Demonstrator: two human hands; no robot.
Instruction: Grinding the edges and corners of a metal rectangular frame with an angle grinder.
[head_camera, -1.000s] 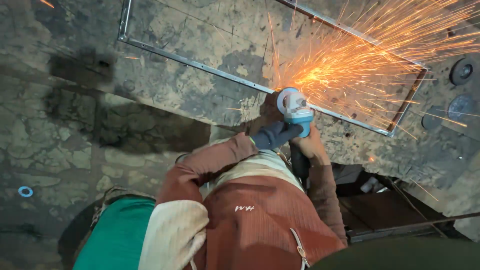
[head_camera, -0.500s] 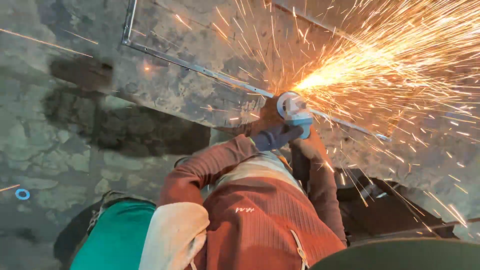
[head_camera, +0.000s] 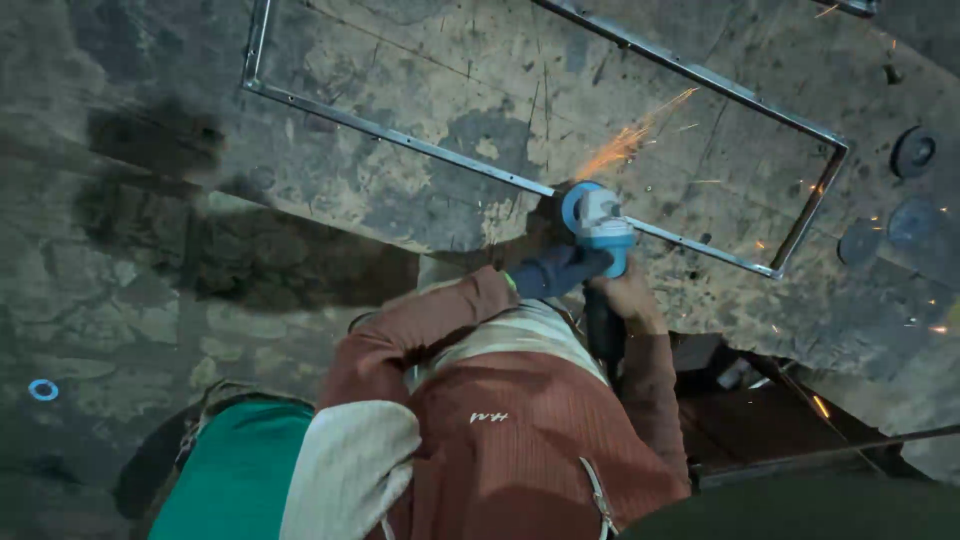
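Note:
I hold a blue angle grinder (head_camera: 600, 225) with both hands against the near bar of a thin rectangular metal frame (head_camera: 400, 140) that lies flat on the stained concrete floor. My left hand (head_camera: 552, 272), in a dark glove, grips the grinder near its head. The bare fingers of my right hand (head_camera: 627, 298) wrap the dark body behind it. A small spray of orange sparks (head_camera: 625, 145) flies away from the disc toward the far side of the frame. My rust-coloured sleeves and torso fill the lower middle of the view.
Three round grinding discs (head_camera: 912, 150) lie on the floor beyond the frame's right end. A small blue ring (head_camera: 43, 389) sits at far left. A dark metal bar (head_camera: 820, 455) and a shadowed recess are at lower right. Green cloth (head_camera: 235, 475) covers my leg.
The wide shower of sparks has shrunk to a thin short spray. The grinder and both hands stay at the same spot on the frame's bar.

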